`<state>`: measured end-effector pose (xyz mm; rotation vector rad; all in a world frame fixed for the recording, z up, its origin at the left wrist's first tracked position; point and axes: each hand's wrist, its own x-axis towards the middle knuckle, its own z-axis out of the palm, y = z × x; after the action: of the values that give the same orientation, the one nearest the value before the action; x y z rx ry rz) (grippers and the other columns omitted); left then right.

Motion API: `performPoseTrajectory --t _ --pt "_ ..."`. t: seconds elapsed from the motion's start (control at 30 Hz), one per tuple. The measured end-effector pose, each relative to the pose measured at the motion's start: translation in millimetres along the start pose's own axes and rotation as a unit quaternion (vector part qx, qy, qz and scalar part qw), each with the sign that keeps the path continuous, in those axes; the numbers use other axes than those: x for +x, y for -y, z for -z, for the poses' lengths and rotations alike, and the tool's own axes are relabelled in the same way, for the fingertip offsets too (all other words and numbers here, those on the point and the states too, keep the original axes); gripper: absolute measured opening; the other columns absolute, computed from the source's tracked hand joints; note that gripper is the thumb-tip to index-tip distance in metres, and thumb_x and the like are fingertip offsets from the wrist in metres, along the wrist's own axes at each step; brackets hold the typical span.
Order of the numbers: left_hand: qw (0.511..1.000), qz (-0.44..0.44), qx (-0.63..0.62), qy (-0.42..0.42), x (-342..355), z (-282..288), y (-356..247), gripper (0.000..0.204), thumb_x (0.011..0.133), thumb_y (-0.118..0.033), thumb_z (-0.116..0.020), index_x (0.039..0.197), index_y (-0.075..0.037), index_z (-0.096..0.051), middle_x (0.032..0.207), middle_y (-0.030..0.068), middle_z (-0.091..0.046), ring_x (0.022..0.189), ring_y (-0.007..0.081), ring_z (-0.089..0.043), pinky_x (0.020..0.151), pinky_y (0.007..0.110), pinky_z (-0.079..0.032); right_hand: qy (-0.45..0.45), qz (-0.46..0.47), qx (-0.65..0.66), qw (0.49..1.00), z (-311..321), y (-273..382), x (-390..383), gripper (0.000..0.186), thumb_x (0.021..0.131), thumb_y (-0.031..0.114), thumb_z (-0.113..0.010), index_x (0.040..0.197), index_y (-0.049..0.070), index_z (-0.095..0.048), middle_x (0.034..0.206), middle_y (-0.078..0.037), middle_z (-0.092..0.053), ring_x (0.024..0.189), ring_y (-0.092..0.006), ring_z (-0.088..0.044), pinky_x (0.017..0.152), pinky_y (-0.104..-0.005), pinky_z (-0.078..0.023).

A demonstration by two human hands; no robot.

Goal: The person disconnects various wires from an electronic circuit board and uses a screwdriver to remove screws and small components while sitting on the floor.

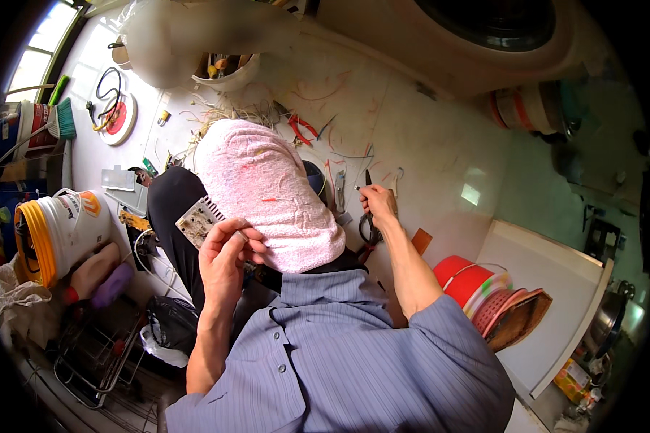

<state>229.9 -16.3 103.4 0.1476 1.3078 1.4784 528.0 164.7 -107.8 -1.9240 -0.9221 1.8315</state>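
Note:
My left hand (227, 249) pinches a small pale circuit board (197, 222) by its lower right side, at the left edge of a pink towel (256, 191) spread over my lap. The board has dark spots and a comb-like row along one edge. Right of the towel, my right hand (378, 203) is closed, with a tiny light-coloured bit at its fingertips, too small to name. Under that hand lie black-handled scissors (370, 229); a dark pointed tip shows just above it. Beyond the towel, red-handled pliers (301, 130) rest on the floor among wire scraps.
Left stands a white bucket (76, 224) with a yellow hose (37, 242) coiled at its side. A round white and red disc (119, 119) with a black cord lies farther off. Right are a red bucket (461, 278) and stacked baskets (502, 314). A front-loading machine (383, 32) stands at the back.

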Motion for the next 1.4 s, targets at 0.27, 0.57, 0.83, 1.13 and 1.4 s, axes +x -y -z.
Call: performPoseTrajectory --t 0.27,0.57,0.83,1.13,1.4 --pt "1.0 0.0 0.003 -0.017 8 -9 0 0.017 0.102 0.0 -0.05 0.117 0.004 -0.058 0.094 0.0149 -0.07 0.071 0.0166 -0.066 0.062 0.028 -0.057 0.02 0.001 -0.021 1.0 -12 -9 44 0.009 0.086 0.01 -0.067 0.086 0.003 -0.061 0.069 -0.003 -0.061 0.053 -0.0088 -0.05 0.045 -0.0246 -0.037" --pt "0.993 -0.006 -0.098 -0.072 10 -5 -48 0.018 0.1 -0.001 -0.056 0.117 0.003 -0.062 0.106 0.0202 -0.071 0.087 0.023 -0.073 0.072 0.031 -0.061 0.074 0.064 -0.001 0.995 -61 32 69 0.006 0.09 0.012 -0.067 0.089 0.006 -0.066 0.07 -0.001 -0.061 0.052 -0.0067 -0.051 0.043 -0.0217 -0.038" --pt "0.973 -0.051 -0.214 -0.071 4 36 -74 0.047 0.092 0.004 -0.044 0.138 0.011 -0.05 0.131 0.0285 -0.06 0.111 0.0324 -0.069 0.091 0.037 -0.06 0.113 0.31 -0.172 0.928 -133 194 4 0.013 0.092 0.015 -0.068 0.089 0.002 -0.068 0.071 0.002 -0.062 0.059 -0.0048 -0.051 0.052 -0.0231 -0.039" --pt "0.957 -0.095 -0.27 -0.044 -1 60 -72 0.045 0.099 0.003 -0.05 0.144 0.007 -0.047 0.142 0.0264 -0.054 0.127 0.0365 -0.061 0.102 0.04 -0.057 0.263 0.597 -0.287 0.701 -241 279 -163 0.004 0.09 0.002 -0.07 0.092 -0.001 -0.068 0.074 -0.004 -0.063 0.063 -0.009 -0.057 0.06 -0.0244 -0.047" --pt "0.959 -0.19 -0.187 -0.099 -8 92 -59 0.047 0.099 -0.003 -0.062 0.144 0.003 -0.049 0.133 0.0218 -0.063 0.12 0.0304 -0.065 0.097 0.038 -0.058 0.352 0.668 -0.331 0.566 -299 258 -216 0.01 0.083 -0.003 -0.074 0.089 0.001 -0.067 0.074 -0.011 -0.062 0.058 -0.0216 -0.062 0.052 -0.0312 -0.05"
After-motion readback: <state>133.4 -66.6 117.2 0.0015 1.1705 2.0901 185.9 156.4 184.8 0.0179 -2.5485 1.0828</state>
